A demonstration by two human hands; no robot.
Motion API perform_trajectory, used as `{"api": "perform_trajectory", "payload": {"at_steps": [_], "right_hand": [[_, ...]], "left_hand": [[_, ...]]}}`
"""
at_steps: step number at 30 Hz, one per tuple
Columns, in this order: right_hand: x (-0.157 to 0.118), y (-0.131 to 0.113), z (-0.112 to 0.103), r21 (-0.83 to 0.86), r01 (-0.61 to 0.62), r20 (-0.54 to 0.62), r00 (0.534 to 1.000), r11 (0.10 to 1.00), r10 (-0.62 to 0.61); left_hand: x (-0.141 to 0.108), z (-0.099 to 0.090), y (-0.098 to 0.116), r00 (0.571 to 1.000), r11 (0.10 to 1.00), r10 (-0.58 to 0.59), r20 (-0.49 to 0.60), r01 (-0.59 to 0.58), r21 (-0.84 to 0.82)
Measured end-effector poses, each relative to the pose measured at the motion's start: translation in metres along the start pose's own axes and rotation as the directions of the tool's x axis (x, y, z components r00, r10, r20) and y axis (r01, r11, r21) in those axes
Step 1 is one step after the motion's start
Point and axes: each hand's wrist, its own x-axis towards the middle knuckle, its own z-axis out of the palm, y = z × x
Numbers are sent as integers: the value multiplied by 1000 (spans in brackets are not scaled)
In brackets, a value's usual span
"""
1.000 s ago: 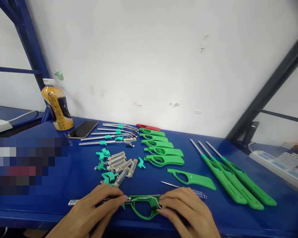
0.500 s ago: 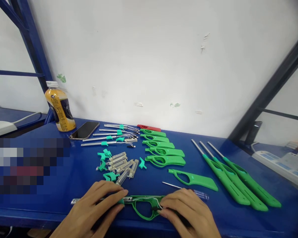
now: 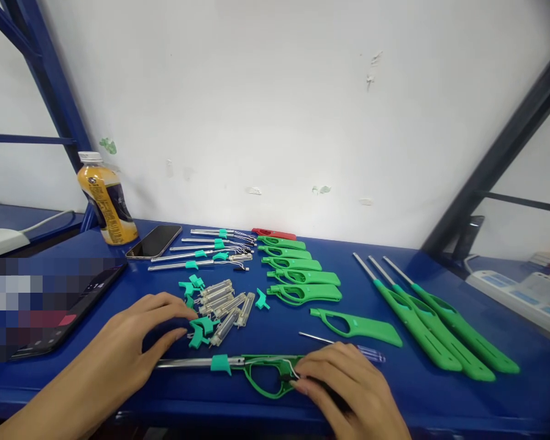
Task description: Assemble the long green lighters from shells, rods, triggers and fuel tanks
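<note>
My left hand (image 3: 153,333) is at the edge of a small pile of teal trigger pieces (image 3: 202,330), thumb and fingers apart, with nothing visible between them. Near the table's front edge lies a green lighter shell (image 3: 261,388) with its inside facing up. A metal tube (image 3: 183,363) with a teal collar (image 3: 220,363) extends from its left end, and white wires run along its top. My right hand (image 3: 343,382) grips the shell's right part, fingertips at a small black piece (image 3: 285,374). Clear fuel tanks (image 3: 224,305) lie beside the teal pieces.
Behind are several green shell halves (image 3: 302,293), a red one (image 3: 275,234) and wired tubes (image 3: 178,266). A screwdriver (image 3: 371,353) lies near my right hand, with long green lighters (image 3: 421,324) further right. A phone (image 3: 153,242), a bottle (image 3: 107,201) and a tablet-like device (image 3: 89,299) stand or lie left.
My left hand has let go of the metal tube and teal collar and moved left and up to the teal pieces. My right hand has stayed on the shell.
</note>
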Motion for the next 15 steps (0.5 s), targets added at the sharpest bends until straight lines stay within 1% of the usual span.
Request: {"api": "perform_trajectory", "payload": {"at_steps": [4, 7, 9, 11, 13, 15], "right_hand": [[1, 0, -1, 2, 7, 9, 1000, 1000, -7], [0, 0, -1, 0, 8, 9, 1000, 1000, -8], [0, 0, -1, 3, -2, 13, 1000, 1000, 2], [-1, 0, -1, 11, -14, 14, 1000, 1000, 14], [-1, -1, 0, 20, -26, 10, 1000, 999, 26], [-2, -2, 0, 30, -34, 1, 999, 999, 34]], "left_hand": [[-1, 9, -9, 997, 999, -20, 75, 23, -39], [2, 11, -11, 996, 999, -19, 85, 24, -48], [6, 6, -8, 998, 999, 4, 62, -1, -51], [9, -1, -2, 1000, 998, 15, 14, -14, -55], [10, -8, 7, 999, 998, 2, -54, -5, -60], [10, -11, 21, 993, 997, 5, -119, -14, -74]]}}
